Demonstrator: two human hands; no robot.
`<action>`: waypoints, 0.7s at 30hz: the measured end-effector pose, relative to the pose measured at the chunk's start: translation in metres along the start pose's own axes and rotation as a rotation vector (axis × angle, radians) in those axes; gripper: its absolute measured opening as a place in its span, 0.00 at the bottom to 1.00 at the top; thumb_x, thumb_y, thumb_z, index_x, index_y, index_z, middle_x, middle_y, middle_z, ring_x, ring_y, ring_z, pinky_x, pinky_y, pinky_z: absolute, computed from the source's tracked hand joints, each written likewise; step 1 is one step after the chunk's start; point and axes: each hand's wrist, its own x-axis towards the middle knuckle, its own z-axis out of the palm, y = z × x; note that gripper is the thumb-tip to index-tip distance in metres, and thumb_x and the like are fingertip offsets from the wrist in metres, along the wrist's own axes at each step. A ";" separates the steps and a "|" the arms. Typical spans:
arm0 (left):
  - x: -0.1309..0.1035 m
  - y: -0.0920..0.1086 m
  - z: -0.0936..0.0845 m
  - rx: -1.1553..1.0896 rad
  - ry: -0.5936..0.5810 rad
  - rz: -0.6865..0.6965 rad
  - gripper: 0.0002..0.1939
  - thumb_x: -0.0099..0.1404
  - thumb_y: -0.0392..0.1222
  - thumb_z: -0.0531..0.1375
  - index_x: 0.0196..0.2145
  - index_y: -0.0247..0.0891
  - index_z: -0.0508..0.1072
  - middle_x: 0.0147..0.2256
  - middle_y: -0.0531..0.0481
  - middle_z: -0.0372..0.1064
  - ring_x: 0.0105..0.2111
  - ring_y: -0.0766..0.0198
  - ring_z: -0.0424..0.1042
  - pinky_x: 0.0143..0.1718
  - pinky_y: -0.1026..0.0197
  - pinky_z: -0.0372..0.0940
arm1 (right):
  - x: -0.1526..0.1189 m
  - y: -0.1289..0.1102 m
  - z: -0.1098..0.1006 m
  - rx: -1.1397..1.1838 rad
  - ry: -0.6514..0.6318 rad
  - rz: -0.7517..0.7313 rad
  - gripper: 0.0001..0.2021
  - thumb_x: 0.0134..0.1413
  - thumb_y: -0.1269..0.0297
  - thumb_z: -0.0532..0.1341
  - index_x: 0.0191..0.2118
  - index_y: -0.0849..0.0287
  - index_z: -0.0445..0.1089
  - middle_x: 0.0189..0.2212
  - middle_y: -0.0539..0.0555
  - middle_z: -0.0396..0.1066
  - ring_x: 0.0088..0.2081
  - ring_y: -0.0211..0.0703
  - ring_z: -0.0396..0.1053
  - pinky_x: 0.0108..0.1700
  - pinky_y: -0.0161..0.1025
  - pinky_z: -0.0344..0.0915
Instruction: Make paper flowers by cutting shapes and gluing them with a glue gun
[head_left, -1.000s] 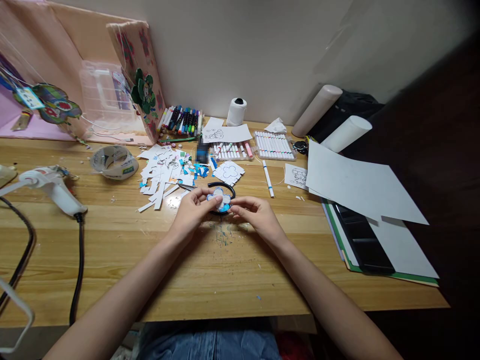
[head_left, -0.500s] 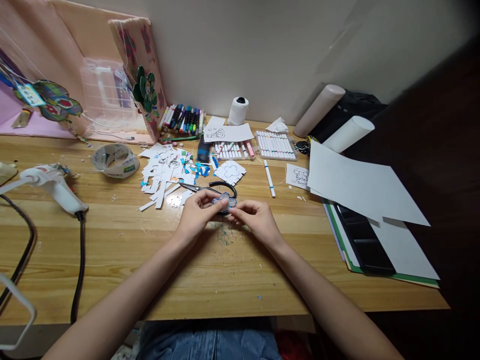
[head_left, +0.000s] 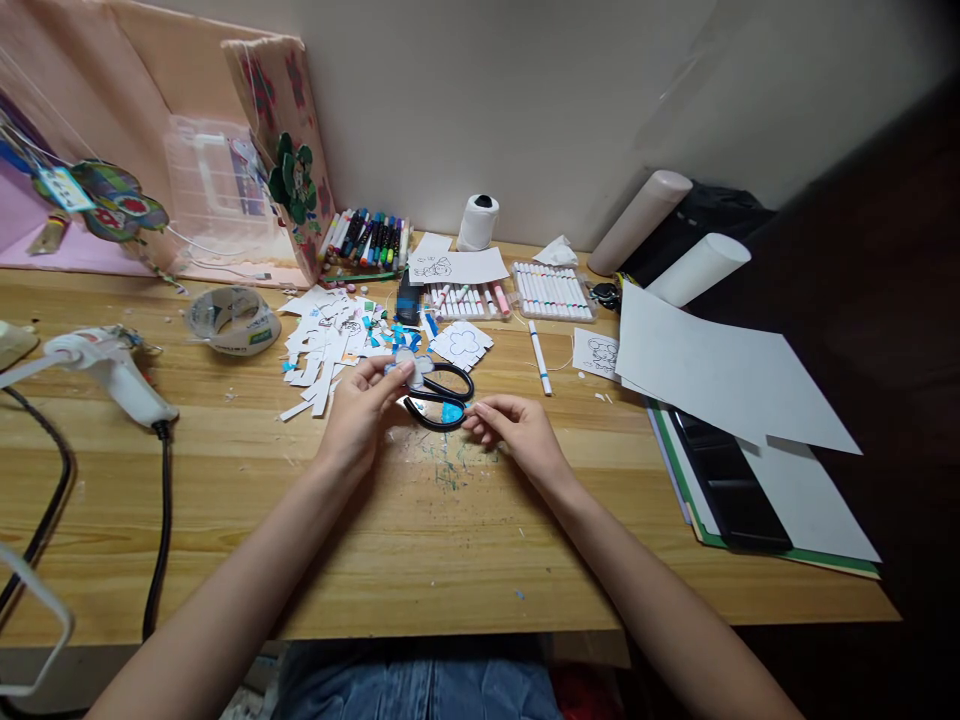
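Note:
My left hand [head_left: 361,402] pinches a small flower-shaped cutout [head_left: 414,369] with a bluish outline between thumb and fingers. Just under and beside the cutout lie black-handled scissors [head_left: 459,378] on the wooden table, their blades mostly hidden. My right hand [head_left: 511,432] is closed at the right edge of the lower scissor handle, its thumb and index fingertips together; what they hold, if anything, is too small to name. A small blue piece [head_left: 452,411] shows inside the lower handle loop. White paper scraps [head_left: 324,345] lie behind my left hand.
A glue gun [head_left: 112,375] with a black cable and a tape roll [head_left: 234,322] are at the left. Marker sets [head_left: 553,291], a thread spool [head_left: 478,224] and a flower drawing [head_left: 462,345] stand or lie behind. Paper sheets [head_left: 720,365] cover the right side.
My left hand has moved left and slightly away from me with the cutout, apart from my right hand. The scissor handles and the blue piece now show more fully.

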 end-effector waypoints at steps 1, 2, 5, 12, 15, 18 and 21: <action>0.002 0.003 -0.002 -0.026 0.036 0.008 0.17 0.43 0.41 0.70 0.31 0.34 0.72 0.28 0.53 0.70 0.28 0.72 0.69 0.32 0.71 0.65 | 0.001 0.000 -0.001 0.010 0.009 0.000 0.14 0.43 0.55 0.64 0.28 0.62 0.74 0.23 0.55 0.74 0.22 0.35 0.68 0.21 0.30 0.59; 0.005 0.006 -0.004 -0.051 0.079 0.016 0.17 0.43 0.40 0.70 0.31 0.35 0.72 0.28 0.53 0.70 0.28 0.72 0.69 0.31 0.71 0.65 | 0.001 0.000 -0.003 0.021 0.020 0.001 0.14 0.43 0.55 0.64 0.28 0.63 0.74 0.23 0.55 0.74 0.22 0.35 0.68 0.21 0.30 0.59; 0.010 0.012 -0.009 -0.098 0.203 0.055 0.15 0.44 0.38 0.69 0.31 0.38 0.71 0.30 0.53 0.69 0.28 0.72 0.68 0.29 0.73 0.66 | 0.004 0.001 -0.008 0.057 0.089 -0.019 0.14 0.45 0.55 0.63 0.30 0.62 0.74 0.24 0.55 0.75 0.22 0.34 0.68 0.23 0.31 0.62; -0.004 0.001 0.001 0.127 0.032 0.074 0.16 0.47 0.43 0.68 0.33 0.35 0.71 0.28 0.53 0.70 0.28 0.70 0.69 0.31 0.69 0.65 | 0.003 -0.005 -0.007 0.078 0.212 -0.185 0.14 0.50 0.55 0.61 0.39 0.58 0.72 0.33 0.54 0.76 0.31 0.38 0.70 0.36 0.37 0.68; -0.017 -0.009 0.011 0.296 -0.131 0.054 0.15 0.49 0.45 0.67 0.32 0.34 0.72 0.29 0.50 0.72 0.29 0.66 0.71 0.33 0.65 0.66 | -0.002 -0.008 0.000 -0.041 0.092 -0.220 0.13 0.47 0.57 0.64 0.39 0.58 0.72 0.37 0.55 0.75 0.35 0.40 0.71 0.37 0.38 0.68; -0.024 -0.014 0.015 0.352 -0.225 0.051 0.14 0.50 0.46 0.66 0.30 0.34 0.73 0.30 0.48 0.73 0.31 0.64 0.71 0.32 0.63 0.67 | -0.006 -0.008 0.004 -0.148 0.026 -0.306 0.09 0.45 0.61 0.65 0.33 0.59 0.73 0.34 0.54 0.75 0.33 0.41 0.71 0.35 0.37 0.68; -0.023 -0.015 0.015 0.361 -0.270 0.048 0.14 0.49 0.46 0.66 0.31 0.34 0.73 0.32 0.47 0.74 0.33 0.62 0.72 0.34 0.62 0.67 | -0.008 -0.007 0.004 -0.229 0.079 -0.489 0.03 0.48 0.65 0.64 0.28 0.59 0.73 0.30 0.54 0.74 0.35 0.42 0.72 0.35 0.37 0.67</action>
